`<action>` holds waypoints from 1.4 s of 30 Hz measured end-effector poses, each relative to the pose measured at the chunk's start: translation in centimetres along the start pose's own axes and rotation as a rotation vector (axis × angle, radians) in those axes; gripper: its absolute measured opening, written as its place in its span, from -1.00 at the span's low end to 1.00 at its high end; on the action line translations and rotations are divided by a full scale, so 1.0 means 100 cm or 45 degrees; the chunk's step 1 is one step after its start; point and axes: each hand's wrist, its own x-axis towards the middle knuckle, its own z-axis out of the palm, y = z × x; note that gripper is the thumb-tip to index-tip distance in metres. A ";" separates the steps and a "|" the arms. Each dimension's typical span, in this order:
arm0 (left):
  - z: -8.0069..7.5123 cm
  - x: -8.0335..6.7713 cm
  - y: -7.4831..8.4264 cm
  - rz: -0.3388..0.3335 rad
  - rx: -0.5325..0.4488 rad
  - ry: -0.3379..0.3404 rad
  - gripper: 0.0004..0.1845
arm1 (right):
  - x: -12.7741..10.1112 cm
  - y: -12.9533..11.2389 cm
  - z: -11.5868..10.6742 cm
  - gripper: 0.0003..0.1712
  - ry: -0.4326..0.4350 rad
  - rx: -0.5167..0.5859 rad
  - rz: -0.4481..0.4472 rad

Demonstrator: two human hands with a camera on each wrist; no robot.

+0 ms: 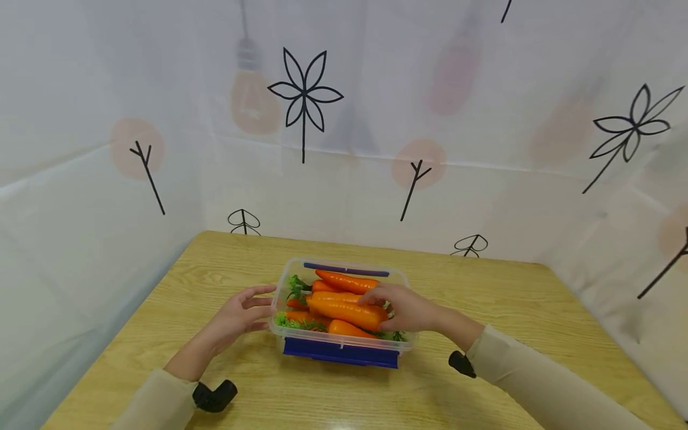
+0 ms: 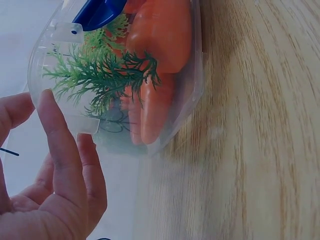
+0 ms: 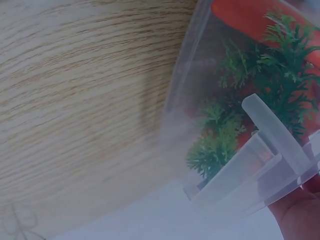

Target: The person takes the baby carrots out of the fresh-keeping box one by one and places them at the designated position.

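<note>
A clear plastic food container with blue clip latches stands on the table, full of orange carrots with green tops. My right hand reaches over the container's right side, fingers and thumb curled about the thick end of a large carrot on top of the pile. In the right wrist view the container wall hides most of that hand. Beside the left end, my left hand has its fingers extended, fingertips at the clear wall and rim.
The wooden table reaches back to a white cloth printed with flowers and bulbs, which also hangs along both sides. Black wrist devices sit at the sleeve cuffs.
</note>
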 end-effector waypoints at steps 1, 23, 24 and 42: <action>0.000 0.000 0.000 0.000 -0.004 -0.002 -0.38 | 0.000 0.000 0.000 -0.49 -0.001 -0.007 -0.001; 0.001 0.001 0.000 -0.003 -0.006 0.003 -0.37 | -0.006 -0.014 -0.013 -0.52 0.100 -0.091 0.039; 0.001 0.001 0.000 -0.010 -0.009 0.009 -0.37 | -0.007 -0.016 -0.014 -0.52 0.113 -0.089 0.039; 0.000 0.001 -0.003 -0.007 -0.017 0.003 -0.34 | -0.034 -0.025 -0.029 -0.48 0.352 -0.014 0.062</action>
